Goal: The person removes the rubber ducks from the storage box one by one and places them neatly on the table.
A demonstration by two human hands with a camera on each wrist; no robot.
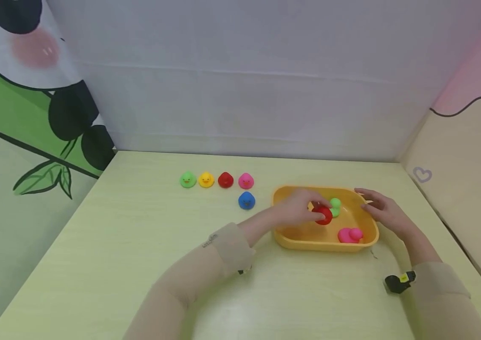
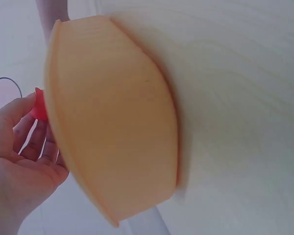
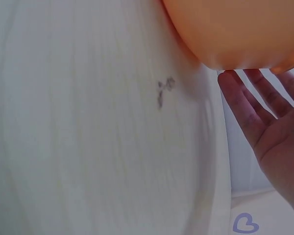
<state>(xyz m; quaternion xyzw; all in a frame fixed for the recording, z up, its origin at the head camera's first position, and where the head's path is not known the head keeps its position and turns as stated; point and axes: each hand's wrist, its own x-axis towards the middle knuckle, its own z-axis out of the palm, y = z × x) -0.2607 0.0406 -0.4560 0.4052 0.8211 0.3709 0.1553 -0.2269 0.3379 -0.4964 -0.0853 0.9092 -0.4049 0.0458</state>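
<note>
My left hand (image 1: 299,208) reaches over the near left wall of a yellow-orange plastic tub (image 1: 308,245) and pinches a red rubber duck (image 1: 323,216) inside it. In the left wrist view the tub's wall hides part of that red duck (image 2: 39,105), which sits between thumb and fingers. Beside the pinched duck, a green rubber duck (image 1: 335,206) is in the tub, and a pink rubber duck (image 1: 350,234) lies near its front right corner. My right hand (image 1: 386,212) rests with extended fingers against the tub's right end.
Left of the tub, a row holds a green duck (image 1: 188,179), a yellow duck (image 1: 206,179), a red duck (image 1: 225,180) and a pink duck (image 1: 246,181). A blue duck (image 1: 246,200) sits in front of the pink one. Printed cloth walls (image 1: 240,108) border the table.
</note>
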